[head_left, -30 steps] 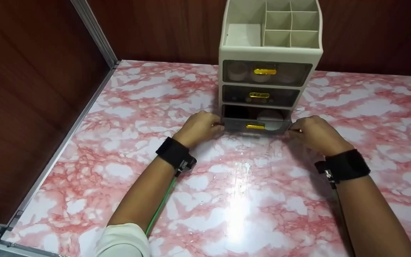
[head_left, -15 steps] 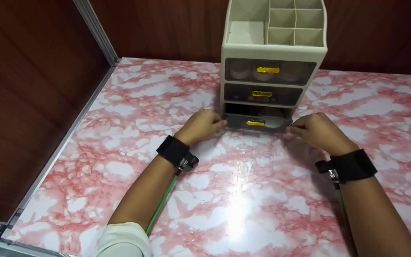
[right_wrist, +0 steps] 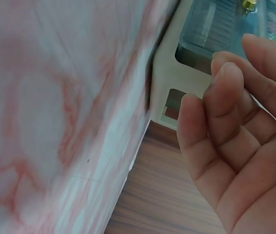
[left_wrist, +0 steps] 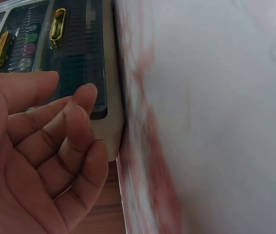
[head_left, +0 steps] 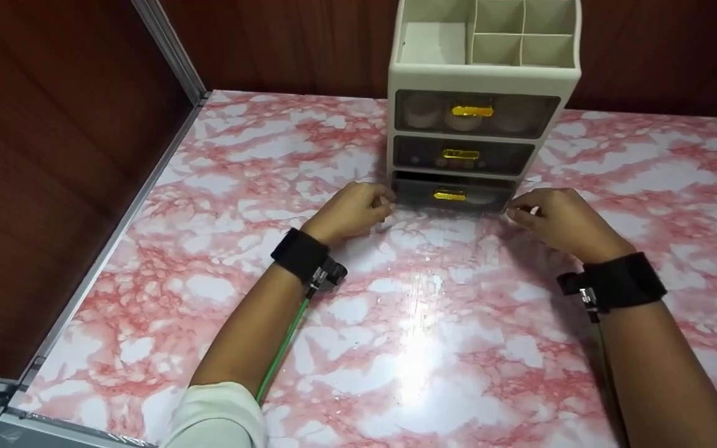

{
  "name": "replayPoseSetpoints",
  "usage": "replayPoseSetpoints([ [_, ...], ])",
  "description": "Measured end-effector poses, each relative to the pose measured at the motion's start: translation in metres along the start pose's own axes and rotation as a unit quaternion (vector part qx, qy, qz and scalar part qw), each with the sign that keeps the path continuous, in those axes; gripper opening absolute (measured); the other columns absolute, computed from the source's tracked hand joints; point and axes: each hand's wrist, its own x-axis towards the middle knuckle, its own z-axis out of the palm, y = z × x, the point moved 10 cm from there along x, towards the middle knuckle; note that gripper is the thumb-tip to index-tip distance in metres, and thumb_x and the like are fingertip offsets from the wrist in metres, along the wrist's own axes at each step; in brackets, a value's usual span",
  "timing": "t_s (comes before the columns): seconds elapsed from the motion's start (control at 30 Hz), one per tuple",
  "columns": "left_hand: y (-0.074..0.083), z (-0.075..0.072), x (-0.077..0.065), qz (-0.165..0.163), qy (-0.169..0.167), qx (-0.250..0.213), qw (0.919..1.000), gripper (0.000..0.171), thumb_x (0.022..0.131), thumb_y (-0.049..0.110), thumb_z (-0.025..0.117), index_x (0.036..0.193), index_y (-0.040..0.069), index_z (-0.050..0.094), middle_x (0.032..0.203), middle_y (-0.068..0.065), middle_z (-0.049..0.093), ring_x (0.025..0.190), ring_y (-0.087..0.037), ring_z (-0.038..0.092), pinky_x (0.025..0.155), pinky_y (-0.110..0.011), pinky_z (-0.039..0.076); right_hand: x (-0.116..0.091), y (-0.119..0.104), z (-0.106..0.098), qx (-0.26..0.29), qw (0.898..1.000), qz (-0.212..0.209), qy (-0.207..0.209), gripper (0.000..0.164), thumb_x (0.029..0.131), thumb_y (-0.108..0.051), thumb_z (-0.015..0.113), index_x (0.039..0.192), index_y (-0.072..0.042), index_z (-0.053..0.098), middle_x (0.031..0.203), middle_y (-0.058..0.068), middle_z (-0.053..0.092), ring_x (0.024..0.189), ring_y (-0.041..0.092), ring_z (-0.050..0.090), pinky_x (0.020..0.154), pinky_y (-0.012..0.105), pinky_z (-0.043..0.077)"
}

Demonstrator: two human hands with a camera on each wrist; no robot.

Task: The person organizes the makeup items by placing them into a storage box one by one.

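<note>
A cream drawer organizer (head_left: pixel 486 79) stands at the back of the table, with three dark see-through drawers and gold handles. Its bottom drawer (head_left: pixel 417 196) sticks out slightly, leaving a dark slit above the front panel. At that panel's left end is my left hand (head_left: pixel 352 211), its fingers loosely bent and holding nothing. My right hand (head_left: pixel 557 221) is by the panel's right end, thumb and fingertips right at the corner. In the right wrist view, its relaxed fingers (right_wrist: pixel 225 105) have nothing between them. Round items show faintly inside the top drawer (head_left: pixel 421 115).
Open compartments (head_left: pixel 495 50) top the organizer. The pink-and-white marbled table (head_left: pixel 259 155) has a metal edge at left. Dark wood panels (head_left: pixel 284 46) rise behind and at the left. Both wrists wear black straps with small cameras; a green cable (head_left: pixel 284 345) runs along the left forearm.
The bottom drawer has slid inward from well out to almost flush. Both hands moved forward with it, and their fingers have loosened from its sides. The head view has shifted slightly.
</note>
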Motion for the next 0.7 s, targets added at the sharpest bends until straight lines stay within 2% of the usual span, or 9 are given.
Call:
replayPoseSetpoints([
  [0.2,0.002,0.0,0.001,0.004,-0.007,-0.002,1.0,0.033,0.099,0.022,0.057,0.128,0.006,0.061,0.08,0.001,0.065,0.065,-0.01,0.057,0.06,-0.027,0.045,-0.003,0.003,0.0,0.009,1.0,0.015,-0.009,0.028,0.099,-0.026,0.059,0.122,-0.011,0.066,0.098,0.009,0.067,0.064,0.021,0.063,0.053,0.033,0.05],
  [0.37,0.004,0.0,0.0,0.012,-0.009,-0.009,0.9998,0.04,0.099,0.022,0.057,0.136,0.008,0.055,0.079,0.001,0.065,0.063,-0.01,0.057,0.058,-0.027,0.046,-0.006,0.008,0.003,0.008,0.999,0.037,-0.029,0.036,0.099,-0.028,0.059,0.131,-0.013,0.059,0.1,0.011,0.065,0.068,0.021,0.065,0.056,0.036,0.052],
  [0.47,0.004,0.0,-0.001,0.011,-0.009,-0.01,0.9998,0.042,0.098,0.022,0.057,0.138,0.009,0.053,0.077,0.001,0.064,0.06,-0.01,0.056,0.057,-0.028,0.046,-0.006,0.011,0.004,0.011,0.998,0.045,-0.034,0.038,0.099,-0.03,0.059,0.134,-0.015,0.057,0.101,0.011,0.064,0.07,0.021,0.065,0.058,0.036,0.051],
  [0.7,0.002,0.003,-0.001,0.003,-0.016,-0.01,0.9998,0.045,0.097,0.025,0.06,0.14,0.012,0.052,0.075,0.002,0.063,0.053,-0.012,0.057,0.059,-0.028,0.047,-0.007,0.014,0.007,0.019,0.998,0.05,-0.042,0.04,0.098,-0.031,0.06,0.135,-0.015,0.056,0.101,0.011,0.065,0.072,0.021,0.067,0.054,0.036,0.052],
])
